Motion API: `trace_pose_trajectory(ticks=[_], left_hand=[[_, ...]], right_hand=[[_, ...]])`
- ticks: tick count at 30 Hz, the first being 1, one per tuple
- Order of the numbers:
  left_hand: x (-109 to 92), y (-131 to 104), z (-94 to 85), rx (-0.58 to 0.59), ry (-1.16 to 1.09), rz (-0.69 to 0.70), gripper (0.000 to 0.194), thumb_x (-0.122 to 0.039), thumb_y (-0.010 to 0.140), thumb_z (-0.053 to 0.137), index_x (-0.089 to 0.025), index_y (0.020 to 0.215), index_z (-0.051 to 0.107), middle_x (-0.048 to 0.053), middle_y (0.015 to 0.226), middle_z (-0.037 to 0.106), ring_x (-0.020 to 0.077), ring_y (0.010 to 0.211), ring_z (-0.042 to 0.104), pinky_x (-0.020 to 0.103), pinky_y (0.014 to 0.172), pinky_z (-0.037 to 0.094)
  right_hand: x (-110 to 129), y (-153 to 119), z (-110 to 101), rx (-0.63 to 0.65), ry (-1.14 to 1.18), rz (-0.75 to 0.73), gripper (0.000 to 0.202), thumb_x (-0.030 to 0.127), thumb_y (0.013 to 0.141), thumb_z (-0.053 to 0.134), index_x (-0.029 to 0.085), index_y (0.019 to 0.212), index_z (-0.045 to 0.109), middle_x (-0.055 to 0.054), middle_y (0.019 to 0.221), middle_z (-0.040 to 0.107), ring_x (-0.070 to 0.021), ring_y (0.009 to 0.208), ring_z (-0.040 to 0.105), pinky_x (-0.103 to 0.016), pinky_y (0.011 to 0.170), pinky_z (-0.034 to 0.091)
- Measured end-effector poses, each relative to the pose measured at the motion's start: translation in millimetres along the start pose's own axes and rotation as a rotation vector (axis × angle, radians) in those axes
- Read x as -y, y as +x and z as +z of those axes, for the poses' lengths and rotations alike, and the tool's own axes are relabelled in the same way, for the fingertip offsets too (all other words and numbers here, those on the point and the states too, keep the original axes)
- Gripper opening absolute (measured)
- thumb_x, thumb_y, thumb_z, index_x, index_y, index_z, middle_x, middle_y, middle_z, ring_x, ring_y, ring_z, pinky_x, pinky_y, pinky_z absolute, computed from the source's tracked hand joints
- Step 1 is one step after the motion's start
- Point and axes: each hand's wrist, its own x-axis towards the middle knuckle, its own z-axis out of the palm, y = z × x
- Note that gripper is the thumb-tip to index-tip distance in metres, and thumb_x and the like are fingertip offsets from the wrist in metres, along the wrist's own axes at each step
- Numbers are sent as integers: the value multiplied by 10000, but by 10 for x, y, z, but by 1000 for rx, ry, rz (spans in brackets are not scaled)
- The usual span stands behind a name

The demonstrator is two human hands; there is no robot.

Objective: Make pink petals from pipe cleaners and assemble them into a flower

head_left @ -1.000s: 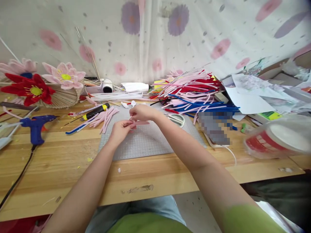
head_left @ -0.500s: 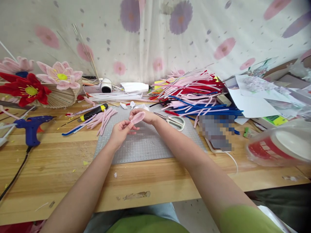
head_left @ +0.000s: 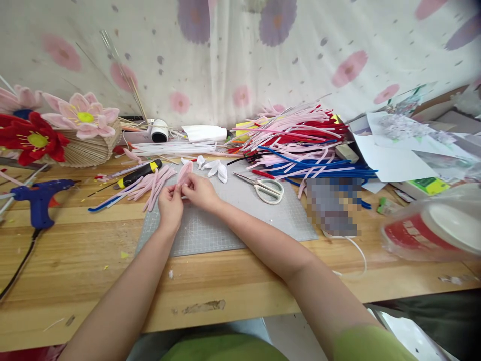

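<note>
A pink fuzzy petal [head_left: 185, 173] stands up between my hands, over the left part of the grey cutting mat [head_left: 240, 220]. My left hand [head_left: 171, 205] pinches its lower end with closed fingers. From the right, my right hand [head_left: 201, 191] grips the same base, its fingertips touching those of my left hand. White petal pieces [head_left: 218, 169] lie on the mat beyond my hands. Scissors [head_left: 266, 189] with pale handles rest to the right. Cut pink stems [head_left: 156, 184] are bunched just left of my hands.
A blue glue gun [head_left: 40, 200] lies at the left below fuzzy flowers [head_left: 84, 118]. Behind the mat is a pile of coloured stems [head_left: 293, 135]. A blurred-out item [head_left: 332, 208] and a bagged red-and-white tub [head_left: 424, 228] are at the right.
Both hands have moved left and come closer together. The petal has turned from slanting right to nearly upright. The white pieces and scissors, partly covered before, now show fully.
</note>
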Motion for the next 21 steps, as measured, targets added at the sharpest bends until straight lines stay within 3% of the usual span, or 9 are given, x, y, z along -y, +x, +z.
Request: trace_pose_trajectory(ticks=[4,6,10,12,21], left_hand=[[-55,0,-7,-67,-34,-13,179,-313,693,617,-155,717,535,-6,638,592,96,554,568,207,518,482],[-100,-1,-28,-31,-52,-57,180,-313,690,623,-158,717,536,-5,630,596,104,569,584,212,529,494],[-206,38,-136,340,-91,-274,184,-297,670,654,-157,764,582,31,728,648,146,704,636,237,583,527],[-249,64,-192,446,-104,-348,183,-266,659,666,-162,795,602,42,793,665,155,756,644,245,600,537],[-211,109,-255,397,14,-260,177,-241,588,693,-143,710,609,34,719,664,183,728,660,339,678,556]], right_hand=[[46,-46,-19,-26,-205,-287,103,225,793,454,165,727,507,-34,735,558,-144,745,483,-254,637,316],[17,-49,-43,-9,-238,-363,108,211,808,444,162,747,517,-44,768,567,-149,785,483,-256,664,319],[-71,-29,-114,19,-226,-358,133,226,836,432,166,800,544,-48,815,585,-155,815,485,-258,676,329],[-104,-10,-144,25,-207,-329,145,238,844,435,171,820,561,-43,825,595,-158,825,491,-262,690,339],[-141,-21,-177,116,-298,-341,192,245,854,432,170,848,608,-53,828,618,-171,819,506,-273,676,336]])
